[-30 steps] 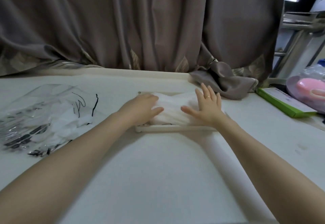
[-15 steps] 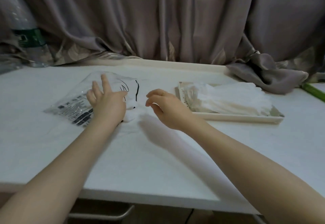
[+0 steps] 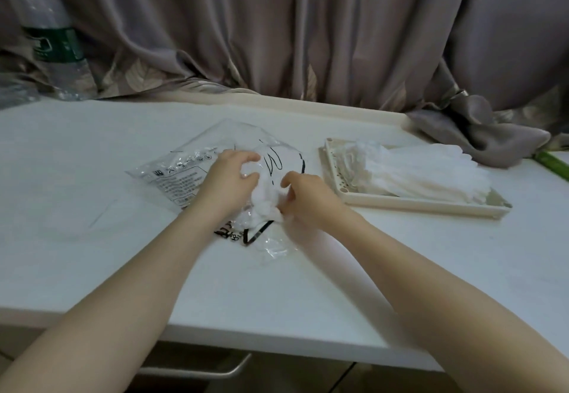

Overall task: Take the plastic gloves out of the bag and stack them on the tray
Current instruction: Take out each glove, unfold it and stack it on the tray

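Both hands, left hand (image 3: 228, 177) and right hand (image 3: 308, 195), pinch gloves (image 3: 261, 195) inside the bag (image 3: 184, 173); a stack (image 3: 415, 173) already fills the tray (image 3: 431, 206), more remain.

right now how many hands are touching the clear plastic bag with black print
2. The left hand grips the clear plastic bag with black print at its crumpled middle; the right hand pinches the bunched white plastic gloves at its opening.
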`<state>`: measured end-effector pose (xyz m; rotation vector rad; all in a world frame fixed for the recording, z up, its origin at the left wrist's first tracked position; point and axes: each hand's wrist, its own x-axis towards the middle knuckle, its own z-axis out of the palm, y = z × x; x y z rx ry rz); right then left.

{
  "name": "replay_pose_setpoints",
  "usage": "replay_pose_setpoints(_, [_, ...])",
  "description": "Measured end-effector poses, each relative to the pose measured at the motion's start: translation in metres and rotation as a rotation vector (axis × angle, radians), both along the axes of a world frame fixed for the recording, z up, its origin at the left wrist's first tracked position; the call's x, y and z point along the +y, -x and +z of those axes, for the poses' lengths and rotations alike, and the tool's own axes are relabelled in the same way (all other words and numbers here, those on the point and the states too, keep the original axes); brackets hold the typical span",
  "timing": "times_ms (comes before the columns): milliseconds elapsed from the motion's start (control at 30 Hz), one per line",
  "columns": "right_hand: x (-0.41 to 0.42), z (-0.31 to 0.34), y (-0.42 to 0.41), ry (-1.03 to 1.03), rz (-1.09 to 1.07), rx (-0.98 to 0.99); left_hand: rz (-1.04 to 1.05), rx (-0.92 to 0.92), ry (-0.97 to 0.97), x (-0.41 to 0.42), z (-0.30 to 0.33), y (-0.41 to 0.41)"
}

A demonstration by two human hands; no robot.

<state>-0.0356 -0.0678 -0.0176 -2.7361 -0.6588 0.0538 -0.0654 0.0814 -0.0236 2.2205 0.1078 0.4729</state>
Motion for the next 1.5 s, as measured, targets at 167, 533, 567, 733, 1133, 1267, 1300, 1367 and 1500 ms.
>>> replay_pose_setpoints(167, [-0.020, 0.003, -0.004, 0.028, -0.075, 0.133, -0.196, 0.090, -0.173, -0.020, -0.005, 0.003])
replay_pose_setpoints(533, [-0.061, 0.035, -0.005, -1.167, 0.023, 0.511, -0.105, 0.114, -0.400, -0.032, 0.000, -0.005])
replay_pose_setpoints(567, [-0.065, 0.038, -0.007, -1.341, 0.044, 0.559, -0.094, 0.131, -0.435, -0.032, -0.001, -0.006])
replay_pose_setpoints(733, [-0.084, 0.056, -0.011, -1.797, 0.148, 0.600, -0.031, 0.262, -0.567, -0.022, -0.011, -0.011])
replay_pose_setpoints(1133, [-0.107, 0.085, 0.004, -2.076, 0.329, 0.933, -0.638, -0.003, 0.193, -0.111, 0.048, 0.013])
replay_pose_setpoints(1267, [-0.127, 0.086, 0.001, -2.212, 0.367, 0.995, -0.576, 0.024, 0.455, -0.118, 0.040, 0.010])
replay_pose_setpoints(1300, [-0.134, 0.086, 0.000, -2.253, 0.345, 0.997, -0.557, 0.027, 0.523, -0.118, 0.039, 0.010])
replay_pose_setpoints(1367, [-0.149, 0.083, -0.002, -2.300, 0.206, 0.929, -0.505, 0.035, 0.767, -0.117, 0.039, 0.008])
replay_pose_setpoints(1500, [-0.174, 0.068, -0.009, -1.934, -0.287, 0.683, -0.523, 0.079, 1.207, -0.123, 0.049, 0.006])
